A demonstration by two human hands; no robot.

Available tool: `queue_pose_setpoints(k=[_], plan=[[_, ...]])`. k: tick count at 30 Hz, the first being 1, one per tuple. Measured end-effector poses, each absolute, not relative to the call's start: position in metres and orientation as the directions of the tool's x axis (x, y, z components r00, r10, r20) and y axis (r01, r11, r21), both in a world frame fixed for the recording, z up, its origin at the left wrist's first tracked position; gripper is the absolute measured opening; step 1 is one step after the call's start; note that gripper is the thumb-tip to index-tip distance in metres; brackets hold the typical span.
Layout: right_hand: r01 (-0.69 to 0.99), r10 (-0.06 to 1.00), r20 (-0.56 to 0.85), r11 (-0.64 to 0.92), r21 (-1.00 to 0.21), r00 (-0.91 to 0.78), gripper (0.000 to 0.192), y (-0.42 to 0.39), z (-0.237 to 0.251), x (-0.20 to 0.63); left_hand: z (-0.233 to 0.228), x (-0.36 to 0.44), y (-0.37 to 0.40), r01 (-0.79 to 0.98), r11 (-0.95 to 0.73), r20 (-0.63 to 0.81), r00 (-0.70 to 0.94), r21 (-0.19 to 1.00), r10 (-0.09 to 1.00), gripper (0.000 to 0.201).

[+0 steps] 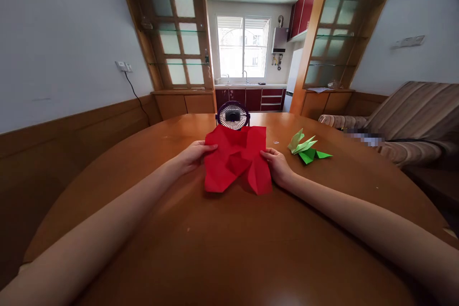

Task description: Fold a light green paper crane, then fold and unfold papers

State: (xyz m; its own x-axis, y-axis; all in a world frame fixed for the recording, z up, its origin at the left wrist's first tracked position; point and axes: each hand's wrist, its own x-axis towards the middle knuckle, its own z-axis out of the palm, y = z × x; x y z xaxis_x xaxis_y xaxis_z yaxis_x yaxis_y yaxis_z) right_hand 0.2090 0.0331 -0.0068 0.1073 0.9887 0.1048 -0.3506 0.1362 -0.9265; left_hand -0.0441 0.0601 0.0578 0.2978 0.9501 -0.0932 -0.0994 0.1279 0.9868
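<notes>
A creased red paper sheet point(234, 158) is held up over the middle of the round wooden table point(229, 248). My left hand point(191, 155) pinches its left edge. My right hand point(278, 165) pinches its right edge. The sheet is partly unfolded, with many crease lines, and its lower corners hang down towards the tabletop.
A small dark desk fan point(233, 115) stands just behind the red paper. Folded green paper figures point(306, 148) lie on the table to the right. A striped sofa point(412, 114) is at the right, wood-panelled walls at the left, and a kitchen lies beyond.
</notes>
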Motion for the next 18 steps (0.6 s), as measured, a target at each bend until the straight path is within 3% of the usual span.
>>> queue_pose_setpoints(k=[10, 15, 18], plan=[[-0.275, 0.981, 0.162, 0.185, -0.944, 0.105, 0.039, 0.035, -0.01, 0.209, 0.042, -0.018, 0.043, -0.346, 0.203, -0.08, 0.339, 0.916, 0.937, 0.016], [-0.223, 0.975, 0.201, 0.176, -0.959, -0.093, 0.044, 0.025, -0.004, 0.202, 0.021, 0.001, 0.029, -0.125, 0.234, -0.157, 0.442, 0.964, 0.883, 0.018], [-0.154, 0.951, 0.275, 0.253, -0.955, -0.143, 0.044, 0.018, -0.002, 0.198, 0.014, 0.007, 0.026, -0.101, 0.117, -0.065, 0.412, 0.988, 0.909, 0.031]])
